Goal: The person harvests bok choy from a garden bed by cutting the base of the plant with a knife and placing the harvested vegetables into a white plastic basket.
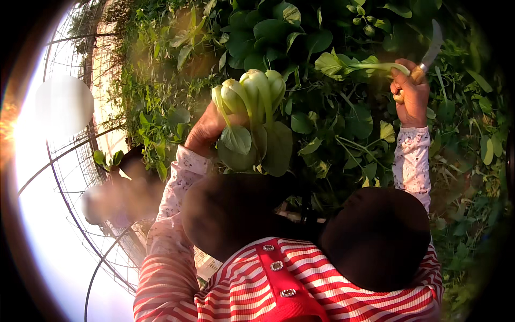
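Note:
My left hand (211, 122) holds a bunch of bok choy (257, 94), several heads with their pale stem bases up and their dark leaves hanging down towards me. Out to the right, my right hand (410, 90) is closed around the wooden handle of a knife (432, 48) with a curved blade, which points up and away. Between the fingers and thumb of the same hand lies a loose leaf stalk (374, 66) with a pale green, crumpled leaf at its left end. The fingers of my left hand are mostly hidden behind the bok choy.
Dark-leaved bok choy plants (277, 34) grow ahead, among low weeds (153, 80). Green growth with some yellow leaves (387, 131) spreads to the right. At the left is a curved greenhouse frame (52, 161) with bright light behind it. A blurred shape holding small leaves (108, 159) stands near it.

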A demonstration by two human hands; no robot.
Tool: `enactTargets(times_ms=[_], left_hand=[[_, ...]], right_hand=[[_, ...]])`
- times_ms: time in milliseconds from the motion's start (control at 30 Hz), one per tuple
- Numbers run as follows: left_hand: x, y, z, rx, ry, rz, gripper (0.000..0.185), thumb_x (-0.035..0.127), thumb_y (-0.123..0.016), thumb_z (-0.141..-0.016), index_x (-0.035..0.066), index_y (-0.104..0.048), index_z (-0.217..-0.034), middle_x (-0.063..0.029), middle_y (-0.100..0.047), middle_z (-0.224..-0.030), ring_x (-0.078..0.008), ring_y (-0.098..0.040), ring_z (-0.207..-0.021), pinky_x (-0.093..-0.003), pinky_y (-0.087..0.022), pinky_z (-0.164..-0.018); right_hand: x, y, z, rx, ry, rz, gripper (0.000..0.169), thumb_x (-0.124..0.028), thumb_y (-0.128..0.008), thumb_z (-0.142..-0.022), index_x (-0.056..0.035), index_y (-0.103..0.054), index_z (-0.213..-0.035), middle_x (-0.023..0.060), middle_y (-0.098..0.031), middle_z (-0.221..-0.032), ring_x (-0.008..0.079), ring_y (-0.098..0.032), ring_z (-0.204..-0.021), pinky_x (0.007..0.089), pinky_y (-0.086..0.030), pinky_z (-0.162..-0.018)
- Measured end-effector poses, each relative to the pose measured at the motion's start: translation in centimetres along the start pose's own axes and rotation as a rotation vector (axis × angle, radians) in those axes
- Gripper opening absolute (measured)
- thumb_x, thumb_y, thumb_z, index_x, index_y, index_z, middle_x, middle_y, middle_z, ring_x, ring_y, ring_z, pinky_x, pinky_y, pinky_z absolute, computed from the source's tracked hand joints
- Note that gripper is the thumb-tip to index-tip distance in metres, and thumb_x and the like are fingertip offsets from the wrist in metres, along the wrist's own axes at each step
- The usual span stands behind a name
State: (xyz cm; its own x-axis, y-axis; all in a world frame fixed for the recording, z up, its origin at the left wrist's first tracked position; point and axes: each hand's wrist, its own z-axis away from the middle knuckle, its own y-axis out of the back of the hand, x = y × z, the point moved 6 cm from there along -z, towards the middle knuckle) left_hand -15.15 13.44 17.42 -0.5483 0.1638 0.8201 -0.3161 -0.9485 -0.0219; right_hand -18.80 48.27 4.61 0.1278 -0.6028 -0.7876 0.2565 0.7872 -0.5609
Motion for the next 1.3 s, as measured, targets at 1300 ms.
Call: enactTargets(times_ms=[1300], left_hand=[[-11.9,13.2,48.8,0.807,-1.255,0.667,0.043,0.006,-0.063,-0.078,0.001,-0.054,-0.120,-0.0123,-0.060,-0.115,-0.0205,-0.058,-0.104,-0.0343,-0.046,-0.092]], right_hand=[[2.4,-52.5,34.4,-1.164,0.037,0.664,0.033,-0.015,-0.059,-0.091,0.0045,-0.053,-0.118,0.0133,-0.062,-0.108,0.0101,-0.061,-0.079,0.0199,-0.050,-0.063]])
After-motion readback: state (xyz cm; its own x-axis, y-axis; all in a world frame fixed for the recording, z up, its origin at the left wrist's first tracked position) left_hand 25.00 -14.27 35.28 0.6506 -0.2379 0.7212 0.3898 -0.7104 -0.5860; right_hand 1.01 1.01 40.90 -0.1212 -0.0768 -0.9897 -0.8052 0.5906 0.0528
